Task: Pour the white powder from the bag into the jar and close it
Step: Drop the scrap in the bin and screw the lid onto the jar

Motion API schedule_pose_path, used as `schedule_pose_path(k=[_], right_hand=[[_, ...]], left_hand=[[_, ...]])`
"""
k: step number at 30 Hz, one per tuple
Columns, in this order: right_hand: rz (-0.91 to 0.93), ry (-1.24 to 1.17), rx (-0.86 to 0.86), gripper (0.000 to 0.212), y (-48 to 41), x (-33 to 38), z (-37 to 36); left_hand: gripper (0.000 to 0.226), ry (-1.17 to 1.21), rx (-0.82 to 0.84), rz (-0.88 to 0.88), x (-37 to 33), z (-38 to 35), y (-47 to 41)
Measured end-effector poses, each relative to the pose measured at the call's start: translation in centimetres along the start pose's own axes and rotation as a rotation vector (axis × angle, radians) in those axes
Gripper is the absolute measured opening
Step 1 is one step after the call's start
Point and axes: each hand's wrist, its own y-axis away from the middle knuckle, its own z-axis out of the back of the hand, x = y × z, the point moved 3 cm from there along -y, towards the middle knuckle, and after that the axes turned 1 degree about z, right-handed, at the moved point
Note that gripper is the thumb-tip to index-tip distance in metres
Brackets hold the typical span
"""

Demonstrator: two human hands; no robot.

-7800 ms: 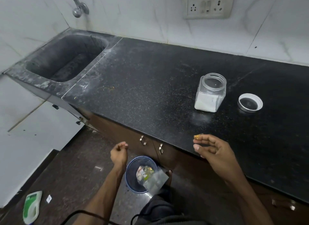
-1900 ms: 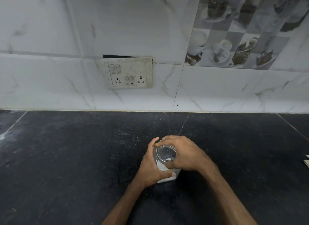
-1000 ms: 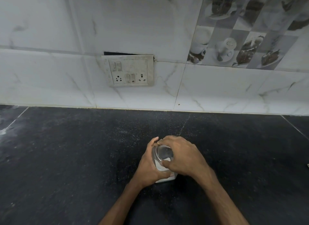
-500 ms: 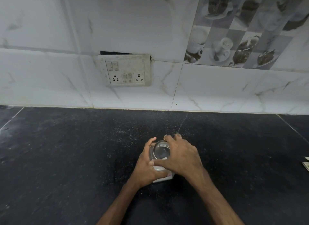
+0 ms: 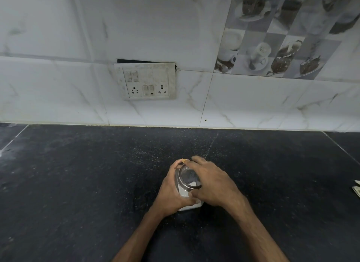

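Hands clamped on jar, lid seated on its mouth.

Right hand [image 5: 211, 185] closed over the lid [image 5: 188, 179], fingers wrapped round its metal rim; left hand [image 5: 172, 191] gripping the jar [image 5: 190, 204] body from the left side. Jar stands upright on the black countertop [image 5: 78, 183], white powder [image 5: 191, 183] visible through the clear lid. Behind: marble-tiled wall, switch-and-socket plate [image 5: 146, 81] above the counter's back edge.

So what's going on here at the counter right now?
A person is closing a clear jar of white powder on the black countertop. The left hand grips the jar's body, while the right hand is wrapped over the lid on its mouth. Whether the lid is fully tight cannot be told.
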Motion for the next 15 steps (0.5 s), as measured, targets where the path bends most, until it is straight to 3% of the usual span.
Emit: schedule_pose_path(k=[4, 7, 12, 15], right_hand=[[-0.091, 0.043, -0.093, 0.093, -0.03, 0.51, -0.08], [-0.099, 0.01, -0.029, 0.106, 0.19, 0.37, -0.3], [0.008, 0.014, -0.004, 0.083, 0.48, 0.69, 0.54], [-0.114, 0.058, -0.055, 0.089, 0.12, 0.81, 0.2]], left_hand=[[0.114, -0.001, 0.013, -0.001, 0.39, 0.0, -0.08], [0.114, 0.002, 0.022, -0.009, 0.02, 0.04, -0.06], [0.113, 0.019, -0.003, 0.004, -0.26, 0.04, 0.1], [0.112, 0.03, 0.007, 0.004, 0.01, -0.01, 0.04]])
